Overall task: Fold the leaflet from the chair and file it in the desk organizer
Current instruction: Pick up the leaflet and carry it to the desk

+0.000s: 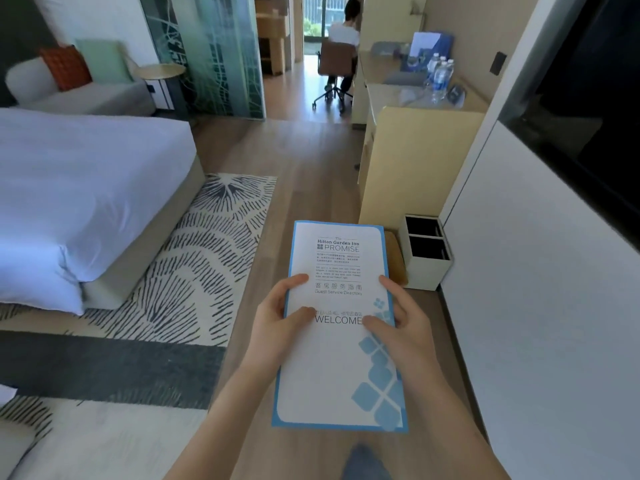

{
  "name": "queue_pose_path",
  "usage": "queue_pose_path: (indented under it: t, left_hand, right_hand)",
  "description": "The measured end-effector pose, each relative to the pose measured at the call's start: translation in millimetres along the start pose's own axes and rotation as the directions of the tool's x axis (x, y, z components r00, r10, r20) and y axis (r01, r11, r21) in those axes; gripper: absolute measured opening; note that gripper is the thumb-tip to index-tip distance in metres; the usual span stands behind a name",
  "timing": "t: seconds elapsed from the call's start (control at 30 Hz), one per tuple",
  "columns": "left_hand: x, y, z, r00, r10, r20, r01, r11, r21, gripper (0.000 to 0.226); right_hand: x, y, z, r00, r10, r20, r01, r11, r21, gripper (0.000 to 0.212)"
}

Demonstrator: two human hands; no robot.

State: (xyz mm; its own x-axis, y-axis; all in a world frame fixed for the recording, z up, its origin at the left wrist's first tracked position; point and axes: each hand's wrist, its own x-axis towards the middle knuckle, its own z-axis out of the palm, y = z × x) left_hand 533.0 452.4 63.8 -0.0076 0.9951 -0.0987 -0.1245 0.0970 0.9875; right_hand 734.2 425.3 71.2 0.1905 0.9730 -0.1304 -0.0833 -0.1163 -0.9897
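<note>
A tall white leaflet (337,372) with a blue border, blue tile shapes and the word WELCOME is held flat in front of me over the wooden floor. My left hand (277,327) grips its left edge, thumb on the printed face. My right hand (401,323) grips the right edge the same way. Far ahead on the long desk (381,69) stands a blue desk organizer (427,50) with papers in it. A brown office chair (337,60) with a person sitting in it is at the desk's far end.
A white bed (86,188) fills the left, on a patterned rug (207,244). A yellow cabinet (415,161) with water bottles (440,76) on top stands to the right. A white two-slot bin (427,251) sits on the floor by the white wall (540,306). A sofa with cushions is at far left.
</note>
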Motion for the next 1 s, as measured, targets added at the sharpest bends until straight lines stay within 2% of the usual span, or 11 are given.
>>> queue_pose_path:
  t: [0.27, 0.6, 0.8, 1.0]
  left_hand:
    - [191, -16, 20, 0.99, -0.061, -0.124, 0.061, 0.998, -0.012, 0.044]
    - [465, 38, 56, 0.982, -0.024, -0.189, 0.018, 0.999, -0.031, 0.043]
    - [613, 40, 42, 0.976, -0.057, -0.21, 0.053, 0.998, -0.023, 0.044]
    - [794, 46, 1, 0.977, -0.047, -0.207, 0.042, 0.999, -0.025, 0.047]
  right_hand:
    - [214, 8, 19, 0.992, 0.044, 0.121, -0.043, 0.999, -0.014, 0.064]
    - [506, -55, 52, 0.977, 0.021, 0.211, -0.02, 1.0, -0.005, 0.062]
    - [651, -50, 98, 0.975, 0.043, 0.218, -0.041, 0.999, -0.014, 0.061]
    - [820, -55, 176, 0.973, 0.026, 0.229, -0.021, 1.0, -0.021, 0.06]
